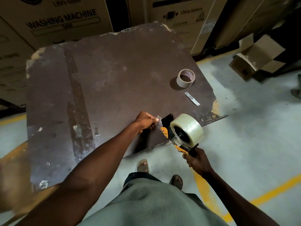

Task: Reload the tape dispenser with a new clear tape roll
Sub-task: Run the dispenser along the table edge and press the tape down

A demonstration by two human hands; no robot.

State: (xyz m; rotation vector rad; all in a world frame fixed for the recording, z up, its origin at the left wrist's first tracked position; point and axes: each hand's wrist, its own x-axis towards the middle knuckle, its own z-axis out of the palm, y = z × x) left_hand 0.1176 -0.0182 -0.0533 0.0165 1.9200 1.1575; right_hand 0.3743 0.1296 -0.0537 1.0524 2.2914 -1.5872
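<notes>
A black and orange tape dispenser [169, 128] hovers over the near right edge of a worn brown board [114, 75]. A full clear tape roll [191, 128] sits on its spindle. My right hand [197, 161] grips the dispenser's handle from below. My left hand [147, 121] pinches the loose clear tape end [158, 119] beside the dispenser's black front plate. An empty cardboard tape core [185, 78] stands on the board's right side.
A thin metal blade strip [192, 99] lies near the board's right edge. Large cardboard appliance boxes [65, 18] stand behind the board. A smaller taped box [259, 57] sits on the grey floor at right. My sandalled feet [143, 165] stand below the board's near edge.
</notes>
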